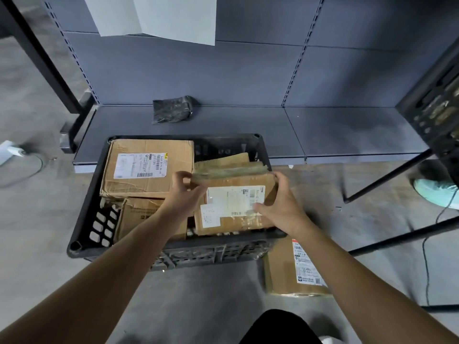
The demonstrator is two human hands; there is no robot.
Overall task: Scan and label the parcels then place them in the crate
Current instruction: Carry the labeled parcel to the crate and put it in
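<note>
A black plastic crate point(82, 234) stands on the floor holding several cardboard parcels. A labelled brown parcel point(238, 222) lies at the crate's right side, partly over the rim. My left hand point(185, 192) grips its far left corner. My right hand point(280, 204) holds its right edge, thumb on the white label. A larger labelled box point(149, 167) fills the crate's back left, and another box point(144, 214) lies below it. One more labelled parcel point(295, 269) sits on the floor to the right of the crate.
A grey shelf unit point(323, 130) rises behind the crate, with a dark bag point(173, 109) on its low shelf. A black metal frame point(387, 180) and a cable point(426, 256) are at the right. A green shoe point(437, 189) shows at the right edge.
</note>
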